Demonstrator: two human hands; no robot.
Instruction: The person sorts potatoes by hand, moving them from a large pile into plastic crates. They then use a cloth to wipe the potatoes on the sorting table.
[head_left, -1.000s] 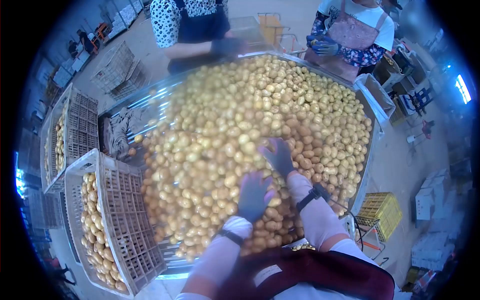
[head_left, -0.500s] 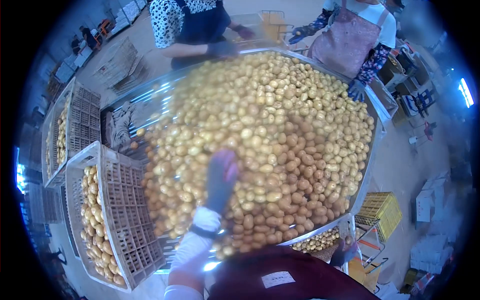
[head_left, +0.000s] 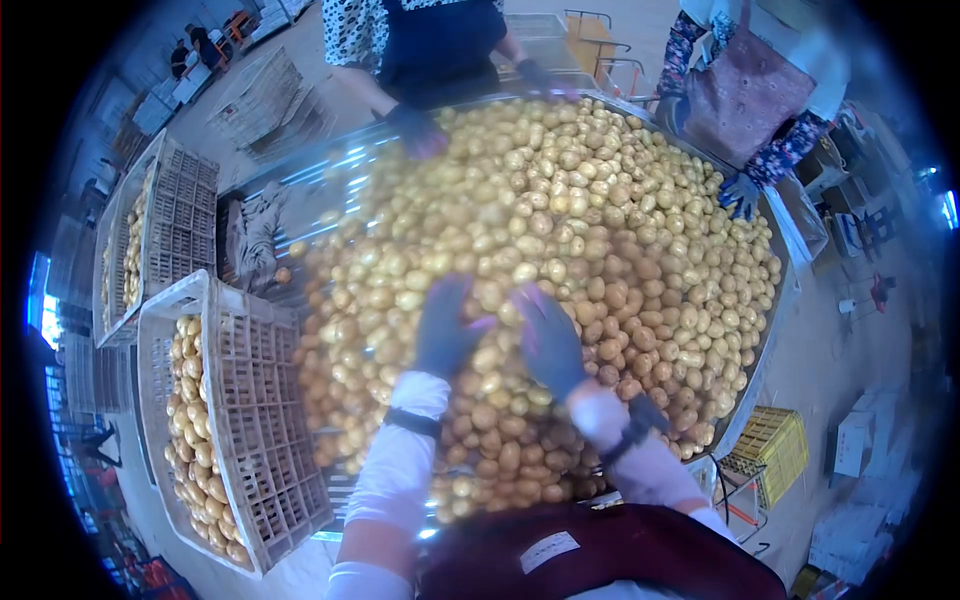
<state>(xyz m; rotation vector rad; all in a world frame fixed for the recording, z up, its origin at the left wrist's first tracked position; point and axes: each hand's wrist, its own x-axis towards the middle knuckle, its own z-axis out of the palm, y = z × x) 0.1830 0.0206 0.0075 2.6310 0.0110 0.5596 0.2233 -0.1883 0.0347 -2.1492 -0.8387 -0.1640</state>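
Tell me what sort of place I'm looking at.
Probably a produce sorting or packing shed: a metal table heaped with potatoes, a slatted crate filled with more, and gloved co-workers around it.

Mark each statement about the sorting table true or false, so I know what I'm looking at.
1. Both the left hand and the right hand wear gloves. True.
2. The yellow crate stands left of the table. False: it stands to the right.
3. The nearest crate on the left holds potatoes. True.
4. The crumpled cloth lies at the table's right edge. False: it lies toward the left.
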